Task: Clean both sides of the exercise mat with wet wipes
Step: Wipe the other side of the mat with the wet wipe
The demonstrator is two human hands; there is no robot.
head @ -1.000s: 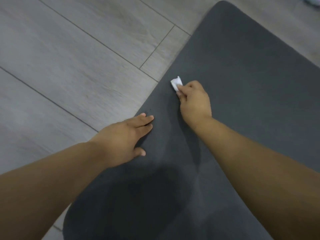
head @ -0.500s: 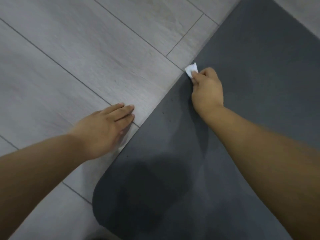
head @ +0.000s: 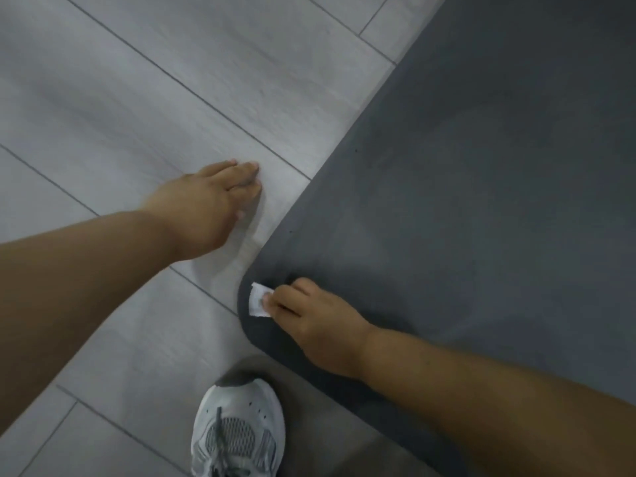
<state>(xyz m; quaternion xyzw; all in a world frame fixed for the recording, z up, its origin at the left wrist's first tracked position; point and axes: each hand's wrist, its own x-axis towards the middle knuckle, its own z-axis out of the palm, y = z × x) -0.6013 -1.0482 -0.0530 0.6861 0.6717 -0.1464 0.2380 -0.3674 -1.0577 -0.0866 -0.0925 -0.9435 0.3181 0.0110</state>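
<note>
1. A grey-and-white shoe (head: 237, 432) stands on the floor (head: 137, 98) at the bottom edge. Its toe is just beside the rounded near corner of the mat (head: 481, 201).
2. The right hand (head: 320, 325) rests on that corner of the mat. Its fingers (head: 285, 301) are curled together and clamped on a small folded white wipe (head: 256, 301), pressing it onto the mat just inside the rounded edge. The wipe sticks out to the left past the fingertips.
3. The left hand (head: 206, 204) lies palm down on the floor, left of the mat and apart from its edge. Its fingers (head: 241, 173) are nearly straight, close together and hold nothing.
4. The mat is dark grey and matte and lies flat on the floor. It fills the right side, with its left edge running diagonally away toward the top right. A few tiny dark specks sit near that edge, and faint paler patches cross the surface; whether they are damp I cannot tell.
5. The floor is pale grey wood-look planks with thin dark seams.
</note>
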